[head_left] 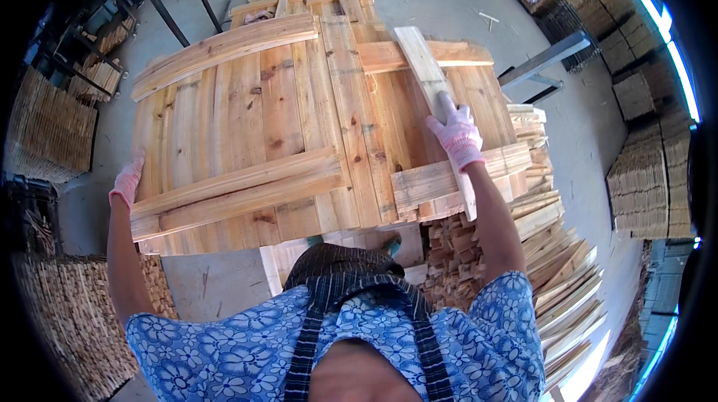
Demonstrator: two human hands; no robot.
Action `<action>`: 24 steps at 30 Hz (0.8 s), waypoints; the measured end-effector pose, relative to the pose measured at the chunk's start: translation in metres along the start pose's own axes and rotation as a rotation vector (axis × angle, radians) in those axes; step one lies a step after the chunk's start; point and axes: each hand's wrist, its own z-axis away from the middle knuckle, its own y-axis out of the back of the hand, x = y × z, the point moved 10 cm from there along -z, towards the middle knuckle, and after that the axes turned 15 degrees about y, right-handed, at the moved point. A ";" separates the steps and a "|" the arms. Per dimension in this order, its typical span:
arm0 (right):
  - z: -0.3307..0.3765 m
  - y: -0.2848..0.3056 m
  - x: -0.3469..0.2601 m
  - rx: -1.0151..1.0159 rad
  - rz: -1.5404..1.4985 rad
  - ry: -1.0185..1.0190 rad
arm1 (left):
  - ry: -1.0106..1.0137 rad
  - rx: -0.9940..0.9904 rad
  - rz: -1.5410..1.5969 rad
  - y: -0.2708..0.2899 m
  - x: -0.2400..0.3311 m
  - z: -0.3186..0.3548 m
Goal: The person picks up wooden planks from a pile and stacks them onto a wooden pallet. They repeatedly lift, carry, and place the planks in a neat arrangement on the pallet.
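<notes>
A wide wooden panel (239,118) of boards laid side by side lies before me, with crosspieces over it. At its left edge is my left hand (127,180) in a pinkish-white glove, closed at the rim; part of its fingers is hidden. My right hand (458,134), gloved alike, grips a pale narrow plank (422,62) that slants over the panel's right part. Its thumb lies on one side of the plank, and a finger points along it. Two crosspieces, an upper one (224,54) and a lower one (239,185), lie left of the plank. A short board (422,183) is beneath its near end.
Loose slats (561,267) are piled at the right, beside stacked wood ends (456,252) near my body. A metal bar (546,58) juts out past the panel's right edge. Stacks of boards (52,125) stand at the left, others (639,178) at the far right.
</notes>
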 end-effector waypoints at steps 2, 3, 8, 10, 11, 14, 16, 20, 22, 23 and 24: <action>-0.005 -0.003 -0.025 0.059 -0.119 0.092 | -0.029 0.037 -0.110 0.012 0.007 -0.004; -0.002 -0.001 -0.041 0.096 -0.169 0.124 | -0.009 -0.076 0.279 0.013 0.000 -0.010; -0.008 -0.025 -0.137 0.093 -0.346 0.170 | 0.548 -0.398 2.626 -0.056 -0.010 0.040; -0.010 -0.031 -0.120 0.047 -0.412 0.169 | 0.820 -0.530 2.590 -0.074 -0.130 -0.008; -0.014 -0.027 -0.119 0.040 -0.439 0.237 | 0.962 -0.477 2.629 -0.090 -0.221 0.006; 0.024 0.007 -0.098 0.103 -0.534 0.262 | 1.212 -0.070 2.888 -0.059 -0.459 0.087; 0.074 0.047 -0.051 0.281 -0.498 0.243 | 1.088 0.373 3.131 0.024 -0.586 0.118; 0.211 0.053 0.153 0.492 -0.156 -0.108 | 0.013 1.310 3.318 0.246 -0.795 0.155; 0.304 0.050 0.282 0.468 0.037 -0.448 | -0.314 1.515 3.057 0.353 -0.865 0.163; 0.374 0.063 0.336 0.575 0.205 -0.563 | -0.636 1.490 3.049 0.409 -0.897 0.165; 0.441 0.078 0.380 0.582 0.299 -0.757 | -1.308 1.183 3.091 0.484 -0.909 0.156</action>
